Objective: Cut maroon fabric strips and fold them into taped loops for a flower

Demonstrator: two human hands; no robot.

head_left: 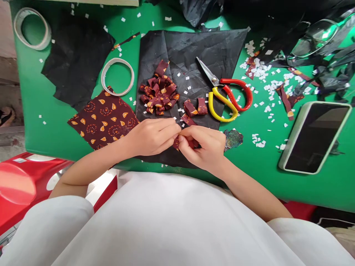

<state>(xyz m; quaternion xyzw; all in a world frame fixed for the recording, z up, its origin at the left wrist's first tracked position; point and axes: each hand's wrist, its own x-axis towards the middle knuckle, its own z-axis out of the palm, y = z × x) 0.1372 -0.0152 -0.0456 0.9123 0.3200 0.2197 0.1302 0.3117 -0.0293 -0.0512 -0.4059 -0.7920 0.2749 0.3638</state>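
Observation:
My left hand (151, 136) and my right hand (203, 146) meet over the near edge of a black sheet (191, 51). Both pinch a small maroon patterned fabric strip (176, 142), mostly hidden by the fingers. Just beyond the fingertips lie a few looped maroon strips (195, 108). A flower-like cluster of folded strips (159, 92) sits further up on the black sheet. A maroon patterned fabric piece (104, 120) lies left of my left hand.
Scissors with red and yellow handles (226, 95) lie right of the cluster. Two tape rolls (117, 76) (32, 28) and black fabric (76, 55) sit at left. A phone (314, 136) lies at right on the green table (318, 188). White paper bits are scattered about.

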